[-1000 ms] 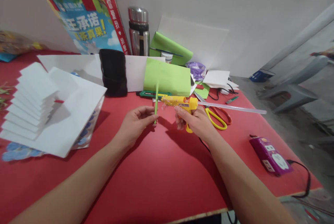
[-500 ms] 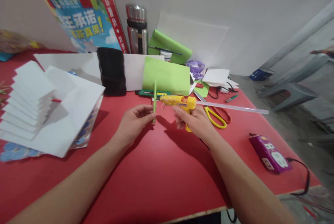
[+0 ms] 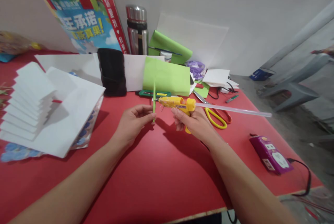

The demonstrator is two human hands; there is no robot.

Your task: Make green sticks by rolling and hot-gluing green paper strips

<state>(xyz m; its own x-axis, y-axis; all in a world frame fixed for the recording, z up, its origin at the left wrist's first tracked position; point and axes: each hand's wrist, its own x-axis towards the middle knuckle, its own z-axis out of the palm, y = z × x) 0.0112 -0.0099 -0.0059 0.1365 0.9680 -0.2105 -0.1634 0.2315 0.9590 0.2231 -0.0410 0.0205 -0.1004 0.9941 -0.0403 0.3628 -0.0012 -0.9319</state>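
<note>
Head view: compared with half a second ago, found the yellow plastic glue gun (image 3: pixel 176 103) shifted slightly closer to the narrow light-green strip (image 3: pixel 154 107). Now see nozzle right beside strip; cannot tell whether touching. Judged as bringing the tip to the point of work. Cannot make out any fresh glue.

Located the strip above the red counter (image 3: pixel 146 175), between both hands, near upright. Found the left hand (image 3: pixel 137 121) pinching its lower end between thumb and fingers, with scarcely any shift. Found the right hand (image 3: pixel 191 117) wrapped around the gun's grip; cannot see trigger pressure. Noted a long translucent glue stick (image 3: pixel 235 109) jutting from the gun's rear.

Behind the strip, noted a folded bright-green sheet (image 3: pixel 172 77), similar enough in colour to obscure the strip's upper outline, and a green utility knife (image 3: pixel 146 93). Just beyond the right hand, noted metal scissors with yellow and red handles (image 3: pixel 207 114), judged the nearest obstruction. Near the right wrist, noted a dark cord (image 3: pixel 205 146), a possible snag. Farther off, recorded a purple socket block (image 3: pixel 271 154) at right and stepped white paper sheets (image 3: pixel 32 105) at left.
</note>
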